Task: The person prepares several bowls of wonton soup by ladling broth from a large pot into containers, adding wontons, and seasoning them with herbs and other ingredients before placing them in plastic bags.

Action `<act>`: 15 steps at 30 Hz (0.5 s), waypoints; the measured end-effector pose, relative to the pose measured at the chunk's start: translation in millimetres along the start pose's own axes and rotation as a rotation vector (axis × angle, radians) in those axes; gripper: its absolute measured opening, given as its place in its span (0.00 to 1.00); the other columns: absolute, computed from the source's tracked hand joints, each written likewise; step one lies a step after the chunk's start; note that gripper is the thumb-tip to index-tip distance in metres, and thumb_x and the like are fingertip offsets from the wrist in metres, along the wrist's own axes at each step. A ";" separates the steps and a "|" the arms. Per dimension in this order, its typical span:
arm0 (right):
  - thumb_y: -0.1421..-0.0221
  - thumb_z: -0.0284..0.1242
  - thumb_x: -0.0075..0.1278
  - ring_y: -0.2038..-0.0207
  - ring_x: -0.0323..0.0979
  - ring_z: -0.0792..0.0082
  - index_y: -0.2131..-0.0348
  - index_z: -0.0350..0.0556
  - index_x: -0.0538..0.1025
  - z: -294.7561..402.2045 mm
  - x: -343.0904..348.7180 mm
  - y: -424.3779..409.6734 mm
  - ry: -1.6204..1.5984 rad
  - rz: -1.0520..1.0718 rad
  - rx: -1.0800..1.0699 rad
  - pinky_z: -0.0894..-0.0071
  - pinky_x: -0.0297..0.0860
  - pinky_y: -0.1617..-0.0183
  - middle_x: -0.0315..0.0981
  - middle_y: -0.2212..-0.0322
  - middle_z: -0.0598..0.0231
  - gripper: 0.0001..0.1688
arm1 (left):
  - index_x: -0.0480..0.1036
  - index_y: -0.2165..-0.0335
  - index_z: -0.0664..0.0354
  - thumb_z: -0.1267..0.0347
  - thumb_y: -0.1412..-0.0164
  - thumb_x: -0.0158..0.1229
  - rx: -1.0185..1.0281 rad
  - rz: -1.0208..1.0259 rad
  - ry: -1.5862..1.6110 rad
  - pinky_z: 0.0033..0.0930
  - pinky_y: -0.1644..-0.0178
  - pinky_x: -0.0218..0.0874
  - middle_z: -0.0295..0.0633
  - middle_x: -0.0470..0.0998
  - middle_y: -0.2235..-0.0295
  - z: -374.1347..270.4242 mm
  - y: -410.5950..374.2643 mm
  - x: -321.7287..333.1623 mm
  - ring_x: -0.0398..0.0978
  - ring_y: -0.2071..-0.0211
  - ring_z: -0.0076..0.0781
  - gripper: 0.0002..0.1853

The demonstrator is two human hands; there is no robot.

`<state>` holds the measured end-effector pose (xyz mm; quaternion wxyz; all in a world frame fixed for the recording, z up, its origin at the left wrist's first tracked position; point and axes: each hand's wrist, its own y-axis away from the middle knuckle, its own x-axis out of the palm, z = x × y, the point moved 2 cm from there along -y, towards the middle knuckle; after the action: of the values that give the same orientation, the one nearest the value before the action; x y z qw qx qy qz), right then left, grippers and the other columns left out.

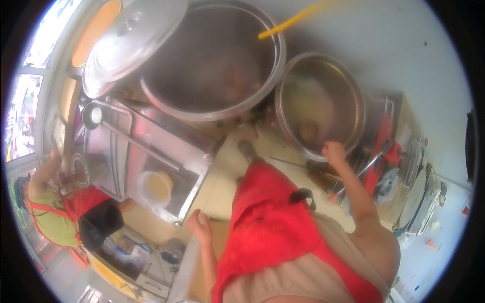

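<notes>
My right hand (334,152) is curled into a fist at the near rim of the smaller metal stockpot (359,113). Whether anything is inside the fist cannot be made out. Pale, cloudy liquid (307,94) fills part of that pot, and a round brownish shape (308,130), too blurred to name, lies in it near my fist. My left hand (201,225) hangs loosely beside my red apron (269,227), fingers slightly bent and apart, with nothing seen in it. Nearest to it is the corner of a stainless-steel table (197,195).
A large steaming stockpot (212,115) stands ahead, with a big metal lid (129,41) beside it and a yellow pole (291,24) above its rim. A long-handled ladle (140,142) and a plastic tub (155,188) rest on the steel table. Another person (49,212) stands at left.
</notes>
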<state>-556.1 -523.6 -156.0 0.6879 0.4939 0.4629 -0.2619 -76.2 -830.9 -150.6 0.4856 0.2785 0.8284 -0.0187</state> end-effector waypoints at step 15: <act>0.41 0.34 0.46 0.88 0.60 0.83 0.64 0.42 0.73 3.6 -90.9 223.1 -1.326 -0.166 0.219 0.86 0.57 0.85 0.63 0.85 0.74 0.13 | 0.70 0.61 0.62 0.73 0.46 0.54 0.236 0.004 0.068 0.43 0.48 0.54 0.45 0.72 0.58 27.0 59.9 3.5 0.65 0.53 0.46 0.12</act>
<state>-411.8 -452.0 23.2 0.7500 0.2587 -0.0499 -0.6067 -27.4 -786.9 -153.3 0.4210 0.3359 0.8360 -0.1055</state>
